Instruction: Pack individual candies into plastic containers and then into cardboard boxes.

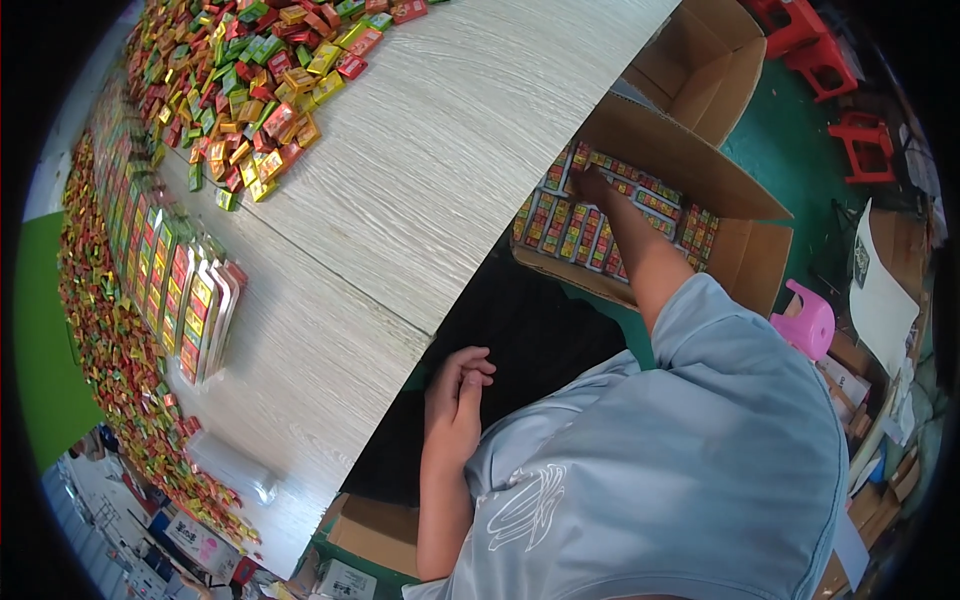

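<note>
My right hand (590,187) reaches down into an open cardboard box (745,265) at the right of the table. It touches the rows of small coloured packets (570,235) packed in the box; its fingers are dark and partly hidden, so a hold cannot be made out. My left hand (458,390) rests near my lap beside the table edge, fingers loosely bent, nothing in it. On the table, a row of clear packs (185,290) filled with the same red, yellow and green packets stands on edge.
A large heap of loose small packets (260,90) covers the far left of the table (430,160), with more along its left side. A clear plastic item (230,465) lies near the edge. Another cardboard box (705,70), red stools (865,145) and a pink stool (805,320) stand right.
</note>
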Tool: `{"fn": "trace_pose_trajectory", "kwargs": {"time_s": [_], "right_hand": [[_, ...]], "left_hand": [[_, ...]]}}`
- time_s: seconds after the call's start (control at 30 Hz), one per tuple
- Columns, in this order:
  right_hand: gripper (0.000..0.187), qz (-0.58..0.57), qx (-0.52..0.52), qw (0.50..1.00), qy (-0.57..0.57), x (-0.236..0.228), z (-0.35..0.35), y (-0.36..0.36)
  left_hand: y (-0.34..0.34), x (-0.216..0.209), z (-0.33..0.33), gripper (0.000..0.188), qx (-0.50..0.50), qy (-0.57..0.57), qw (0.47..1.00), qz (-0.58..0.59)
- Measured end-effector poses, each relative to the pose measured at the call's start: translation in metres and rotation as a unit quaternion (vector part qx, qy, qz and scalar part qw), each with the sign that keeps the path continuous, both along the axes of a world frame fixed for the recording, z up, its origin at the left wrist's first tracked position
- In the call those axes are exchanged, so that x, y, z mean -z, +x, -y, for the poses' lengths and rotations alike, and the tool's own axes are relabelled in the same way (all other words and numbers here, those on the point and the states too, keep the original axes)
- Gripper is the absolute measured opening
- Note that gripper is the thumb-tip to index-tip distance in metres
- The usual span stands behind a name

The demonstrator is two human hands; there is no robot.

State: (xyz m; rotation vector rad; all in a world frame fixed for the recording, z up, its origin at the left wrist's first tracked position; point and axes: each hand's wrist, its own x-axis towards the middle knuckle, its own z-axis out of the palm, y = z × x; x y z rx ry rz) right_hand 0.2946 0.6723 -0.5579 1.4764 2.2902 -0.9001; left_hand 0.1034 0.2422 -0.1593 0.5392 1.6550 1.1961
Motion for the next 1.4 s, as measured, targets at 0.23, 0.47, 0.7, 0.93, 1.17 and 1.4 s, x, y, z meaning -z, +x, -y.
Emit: {"fn": "trace_pose_trajectory", "kwargs": {"time_s": [0.23,0.47,0.7,0.93,1.17,1.4], "right_hand": [[0.039,0.055,-0.336,0.936,0.088,-0.038,0.029,-0.055],[0.041,-0.072,0.028,0.992,-0.097,-0.025,0.044,-0.054],[0.056,-0.177,0.025,0.975,-0.136,0.008,0.023,-0.009],[0.026,0.034,-0.117,0.992,-0.037,-0.013,0.035,-0.035],[0.057,-0.068,-0.110,0.983,0.132,-0.031,0.023,-0.004],[0.008,-0.389,-0.108,0.889,0.216,-0.354,0.150,-0.064]], "left_hand": [[-0.002,0.003,0.009,0.030,-0.026,-0.035,0.999,-0.024],[-0.001,0.003,0.010,0.029,-0.025,-0.028,0.999,-0.013],[-0.002,-0.005,0.012,0.029,0.000,-0.020,1.000,-0.018],[-0.006,-0.044,0.011,0.035,0.146,-0.028,0.972,-0.179],[-0.012,-0.061,0.026,0.029,0.196,0.062,0.920,-0.335],[-0.074,-0.125,0.088,0.022,-0.113,0.110,0.758,-0.633]]}}
